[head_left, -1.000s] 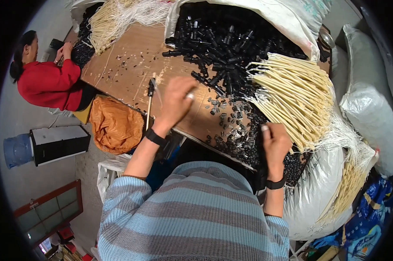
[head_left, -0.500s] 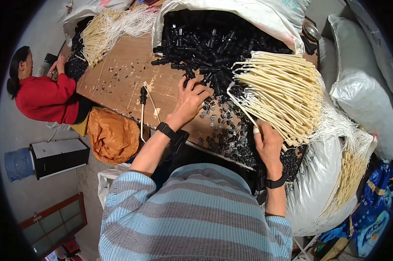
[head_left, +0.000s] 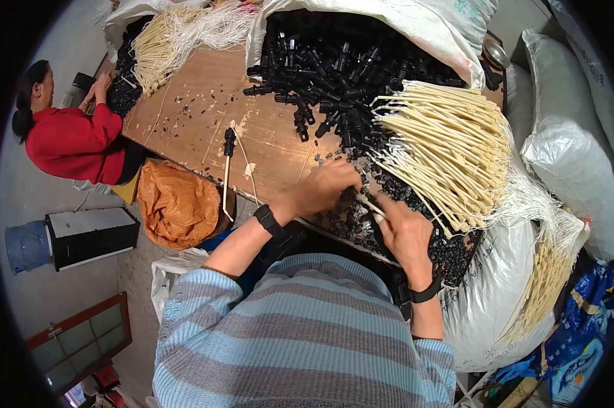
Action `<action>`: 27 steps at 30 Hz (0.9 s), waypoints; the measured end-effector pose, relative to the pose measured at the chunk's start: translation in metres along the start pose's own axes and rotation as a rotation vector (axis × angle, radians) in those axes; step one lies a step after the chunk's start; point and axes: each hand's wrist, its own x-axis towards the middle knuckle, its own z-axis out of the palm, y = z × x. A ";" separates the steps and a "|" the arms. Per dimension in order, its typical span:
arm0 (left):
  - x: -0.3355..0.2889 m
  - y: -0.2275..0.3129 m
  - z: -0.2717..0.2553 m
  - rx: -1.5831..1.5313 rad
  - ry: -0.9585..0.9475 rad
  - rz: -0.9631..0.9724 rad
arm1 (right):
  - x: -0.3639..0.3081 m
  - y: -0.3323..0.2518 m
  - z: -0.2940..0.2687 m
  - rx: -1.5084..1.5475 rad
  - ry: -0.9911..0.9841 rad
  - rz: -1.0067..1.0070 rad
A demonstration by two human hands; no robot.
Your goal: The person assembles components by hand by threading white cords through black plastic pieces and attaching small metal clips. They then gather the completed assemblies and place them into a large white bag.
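Over the near edge of the table, my right hand (head_left: 407, 234) pinches a thin cream-coloured tube (head_left: 370, 204) whose end points up and left. Close to that end is my left hand (head_left: 324, 185), blurred by motion, its fingers curled together; what they hold is hidden. Beyond both hands, black plastic fittings (head_left: 347, 71) spill in a heap from a white woven sack (head_left: 449, 41). A thick bundle of cream tubes (head_left: 449, 149) with white strings lies to the right. Small black pieces (head_left: 449, 258) are scattered under and around my hands.
One black fitting with a tube (head_left: 229, 146) lies at the table's left edge (head_left: 184, 129). An orange bag-lined container (head_left: 174, 204) stands below. A person in red (head_left: 72, 146) works at the far left. Full white sacks (head_left: 568, 129) crowd the right.
My left hand has come back from the black fittings toward me and to the right. The right hand has drawn the tube away from the bundle, and the two hands now nearly meet.
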 end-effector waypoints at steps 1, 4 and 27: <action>-0.001 -0.003 -0.003 0.066 0.082 0.019 | 0.000 0.001 0.000 0.004 -0.003 -0.005; 0.002 0.004 -0.008 0.191 0.241 0.058 | -0.003 0.016 0.001 0.047 0.026 0.430; -0.008 0.023 0.005 -0.053 0.076 -0.392 | 0.011 -0.011 0.026 0.292 0.157 0.141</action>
